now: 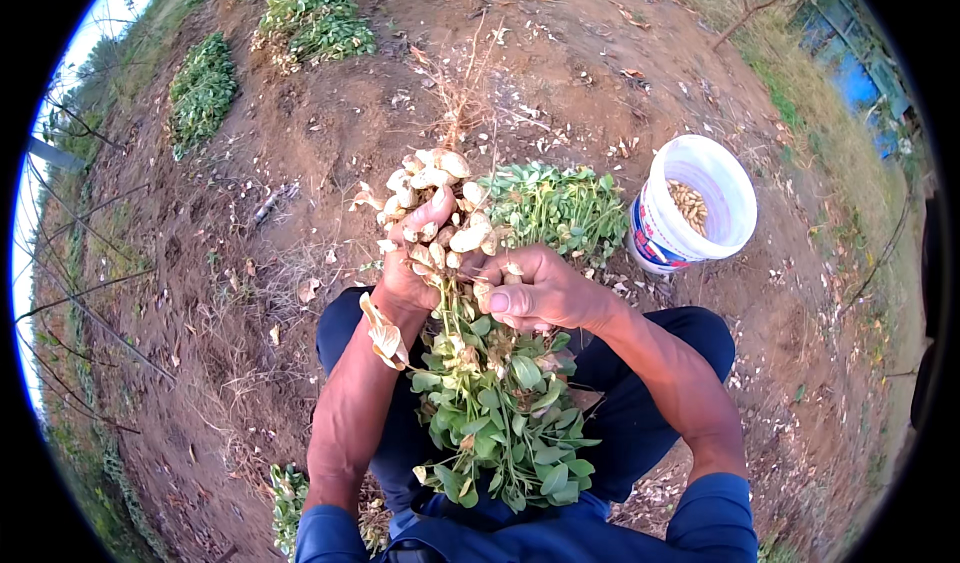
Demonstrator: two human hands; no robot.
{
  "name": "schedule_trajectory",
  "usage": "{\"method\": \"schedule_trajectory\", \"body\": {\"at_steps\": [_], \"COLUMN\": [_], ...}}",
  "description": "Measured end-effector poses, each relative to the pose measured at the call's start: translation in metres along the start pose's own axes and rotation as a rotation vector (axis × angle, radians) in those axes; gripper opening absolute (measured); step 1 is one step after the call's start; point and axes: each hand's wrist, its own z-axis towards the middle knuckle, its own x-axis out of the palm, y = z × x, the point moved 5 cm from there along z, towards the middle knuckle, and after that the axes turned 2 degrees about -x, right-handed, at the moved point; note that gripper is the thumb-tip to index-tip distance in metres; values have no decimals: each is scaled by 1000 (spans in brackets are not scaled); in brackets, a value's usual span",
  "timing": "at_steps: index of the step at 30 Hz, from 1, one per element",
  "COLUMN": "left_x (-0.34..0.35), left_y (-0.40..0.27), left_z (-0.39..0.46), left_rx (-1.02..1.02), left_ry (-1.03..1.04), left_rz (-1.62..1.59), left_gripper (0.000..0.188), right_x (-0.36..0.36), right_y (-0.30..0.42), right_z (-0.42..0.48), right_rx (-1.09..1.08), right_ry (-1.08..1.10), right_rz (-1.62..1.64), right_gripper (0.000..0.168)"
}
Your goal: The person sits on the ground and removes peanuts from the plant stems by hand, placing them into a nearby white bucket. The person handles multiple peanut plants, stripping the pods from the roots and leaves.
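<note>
My left hand (409,270) grips an uprooted peanut plant (502,405) just at its root end, the thumb laid over a cluster of peanut pods (431,177). The green leaves hang down between my knees towards my lap. Beside it, my right hand (536,289) pinches a peanut pod (484,293) between thumb and fingers at the cluster's lower right. Thin dry roots (457,105) stick up beyond the pods. A dry yellow leaf (384,334) hangs at my left wrist.
A white plastic bucket (735,222) with picked peanuts (688,207) inside stands on the soil at right. Peanut plants (559,207) lie just ahead of my hands. More plant heaps (319,27) (202,90) sit farther off at upper left. Bare twigs (90,293) reach in from the left.
</note>
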Motion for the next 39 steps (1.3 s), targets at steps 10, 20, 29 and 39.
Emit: {"method": "schedule_trajectory", "body": {"at_steps": [10,20,29,39], "left_x": [2,13,32,5], "left_y": [-27,-18,-4,15], "left_z": [-6,-16,-6,-7], "left_rx": [149,-99,-85,-145], "left_ry": [21,-279,-127,-284], "left_rz": [-28,286,352,422], "left_gripper": [41,40,55,45], "right_x": [-22,-39,-45,-40], "right_y": [17,55,54,38], "right_z": [-7,-7,-7,0], "right_rx": [83,-127,-40,-121], "right_ry": [-23,-505,-593,-550], "right_rz": [-299,-1062,-1155,-1357], "right_gripper": [36,33,22,19]}}
